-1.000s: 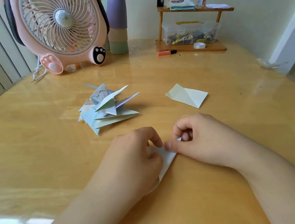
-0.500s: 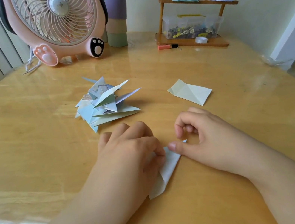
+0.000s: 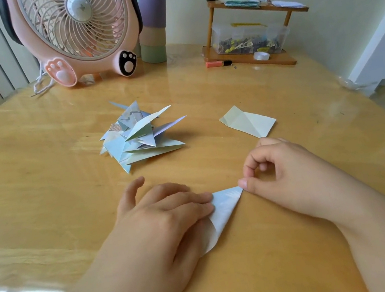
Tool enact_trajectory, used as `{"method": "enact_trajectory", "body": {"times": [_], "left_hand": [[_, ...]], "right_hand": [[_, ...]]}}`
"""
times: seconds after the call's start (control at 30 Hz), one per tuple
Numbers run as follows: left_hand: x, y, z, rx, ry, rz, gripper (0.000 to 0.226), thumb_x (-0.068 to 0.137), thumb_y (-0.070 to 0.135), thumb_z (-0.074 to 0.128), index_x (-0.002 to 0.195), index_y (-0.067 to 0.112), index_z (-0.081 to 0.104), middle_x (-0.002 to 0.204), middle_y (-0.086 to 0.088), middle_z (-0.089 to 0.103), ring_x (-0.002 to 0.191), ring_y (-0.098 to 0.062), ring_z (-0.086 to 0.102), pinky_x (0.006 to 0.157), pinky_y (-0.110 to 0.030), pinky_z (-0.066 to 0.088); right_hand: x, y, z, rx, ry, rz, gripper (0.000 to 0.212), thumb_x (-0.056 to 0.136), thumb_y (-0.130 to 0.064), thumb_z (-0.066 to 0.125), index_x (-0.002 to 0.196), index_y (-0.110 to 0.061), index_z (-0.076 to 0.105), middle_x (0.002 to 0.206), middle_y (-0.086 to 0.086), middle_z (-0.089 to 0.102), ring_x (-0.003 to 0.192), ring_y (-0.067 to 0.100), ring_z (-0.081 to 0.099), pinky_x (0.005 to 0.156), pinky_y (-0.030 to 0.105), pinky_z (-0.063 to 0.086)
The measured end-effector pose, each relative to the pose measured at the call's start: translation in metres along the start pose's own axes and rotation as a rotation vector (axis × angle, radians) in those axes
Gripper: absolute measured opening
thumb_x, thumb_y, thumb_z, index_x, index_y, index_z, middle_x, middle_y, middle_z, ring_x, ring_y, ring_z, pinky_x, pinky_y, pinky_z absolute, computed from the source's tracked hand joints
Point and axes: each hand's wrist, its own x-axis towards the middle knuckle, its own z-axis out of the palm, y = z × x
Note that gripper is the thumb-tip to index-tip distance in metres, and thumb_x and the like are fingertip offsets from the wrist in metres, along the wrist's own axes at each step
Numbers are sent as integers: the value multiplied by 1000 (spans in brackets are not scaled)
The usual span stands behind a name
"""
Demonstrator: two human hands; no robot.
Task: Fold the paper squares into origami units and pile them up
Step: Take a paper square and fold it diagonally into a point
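A pale blue folded paper [image 3: 224, 211] is pressed flat on the near part of the wooden counter [image 3: 41, 198] by the left hand [image 3: 165, 217], whose fingers [image 3: 196, 200] are laid straight across its left portion. The far right tip of the paper is pinched by the right hand [image 3: 284, 176], with thumb and forefinger closed on the point and the other fingers curled. A pile of folded origami units [image 3: 138, 137] is seen farther back, left of centre, well apart from the hands. A single pale green folded sheet [image 3: 247, 122] is lying flat to the right of the pile, just beyond the right hand. At the far edge a pink fan [image 3: 78, 32] and a small wooden shelf [image 3: 250, 58] are placed.
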Motion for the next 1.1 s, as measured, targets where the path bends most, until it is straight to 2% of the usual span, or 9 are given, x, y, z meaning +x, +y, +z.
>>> {"method": "enact_trajectory", "body": {"times": [0.1, 0.27, 0.37, 0.5, 0.67, 0.83, 0.97, 1.1], "left_hand": [[1, -2, 1, -17, 25, -5, 36, 81, 33, 41, 99, 36, 71, 109, 29, 64, 104, 1, 52, 92, -58, 42], [0, -5, 4, -44, 54, -11, 39, 79, 32, 39, 100, 36, 71, 109, 30, 64, 104, 3, 49, 92, -58, 43], [1, -6, 5, -31, 65, 5, 39, 78, 31, 39, 99, 35, 72, 107, 29, 65, 104, 3, 48, 91, -57, 44], [1, -6, 6, -33, 78, 11, 38, 78, 32, 39, 97, 34, 73, 105, 27, 66, 102, 1, 49, 88, -60, 46], [1, -7, 7, -36, 87, 5, 39, 78, 33, 38, 96, 34, 73, 105, 28, 66, 102, 2, 48, 91, -59, 44], [1, -6, 8, -42, 111, 19, 38, 78, 32, 39, 95, 32, 73, 104, 25, 67, 100, -1, 50, 88, -59, 46], [2, -6, 8, -60, 116, 34, 38, 79, 34, 40, 95, 31, 74, 105, 23, 68, 99, -6, 57, 85, -54, 50], [2, -7, 9, -68, 120, 29, 40, 79, 34, 38, 95, 29, 74, 105, 22, 68, 99, -9, 58, 85, -55, 49]], "right_hand": [[-1, -4, 0, -28, 17, -13, 20, 80, -32, 69, 65, -30, 57, 78, -11, 45, 89, -8, 38, 82, 23, 30], [-4, -15, 1, -221, 14, -74, 30, 85, -33, 64, 63, -35, 44, 77, -13, 40, 88, 3, 38, 82, 23, 24], [-9, -23, 3, -252, -11, -100, 31, 86, -35, 62, 63, -36, 41, 77, -14, 39, 90, 5, 39, 84, 23, 24], [-15, -27, 7, -239, -14, -132, 31, 85, -35, 63, 63, -36, 42, 74, -15, 38, 86, 4, 38, 82, 23, 23], [-14, -23, 7, -223, 76, -107, 23, 83, -32, 66, 66, -33, 50, 72, -15, 38, 83, 3, 37, 85, 25, 23], [-27, -34, 15, -218, 6, -208, 27, 81, -32, 69, 65, -34, 47, 72, -12, 41, 81, 3, 38, 85, 16, 21], [-28, -33, 15, -189, 37, -178, 23, 80, -32, 70, 65, -31, 52, 71, -13, 41, 83, 5, 40, 88, 14, 20], [-33, -36, 18, -183, 39, -188, 24, 80, -31, 70, 65, -32, 51, 70, -14, 39, 84, 3, 39, 87, 16, 21]]}}
